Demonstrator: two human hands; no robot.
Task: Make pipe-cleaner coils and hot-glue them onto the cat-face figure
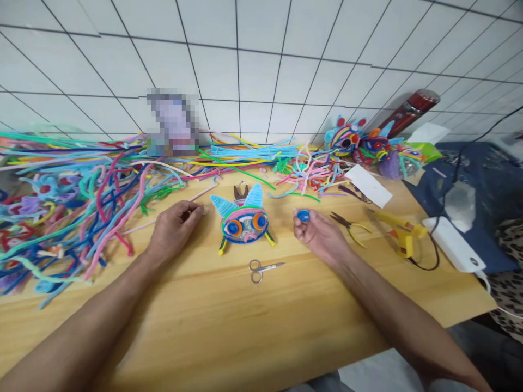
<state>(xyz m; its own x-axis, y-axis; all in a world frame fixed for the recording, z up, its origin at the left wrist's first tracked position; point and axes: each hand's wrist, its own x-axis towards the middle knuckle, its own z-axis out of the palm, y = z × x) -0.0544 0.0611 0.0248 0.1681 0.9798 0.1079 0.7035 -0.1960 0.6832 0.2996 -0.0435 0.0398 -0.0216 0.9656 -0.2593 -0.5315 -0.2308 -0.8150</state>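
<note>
The right hand (322, 234) pinches a blue coil (303, 216); the left hand (174, 226) is pressed together, contents unclear. A snagged cord (427, 269) could drag the glue gun (404, 239) off the table's (229, 321) right edge.

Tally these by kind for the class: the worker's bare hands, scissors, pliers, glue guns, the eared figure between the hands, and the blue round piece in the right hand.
Hands: 2 (left hand, right hand)
Scissors: 1
Pliers: 1
Glue gun: 1
Eared figure: 1
Blue round piece: 1
Total: 7

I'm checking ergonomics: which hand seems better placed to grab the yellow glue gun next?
Probably the right hand: the glue gun lies nearer it, past the pliers, though that hand holds a blue disc.
</note>
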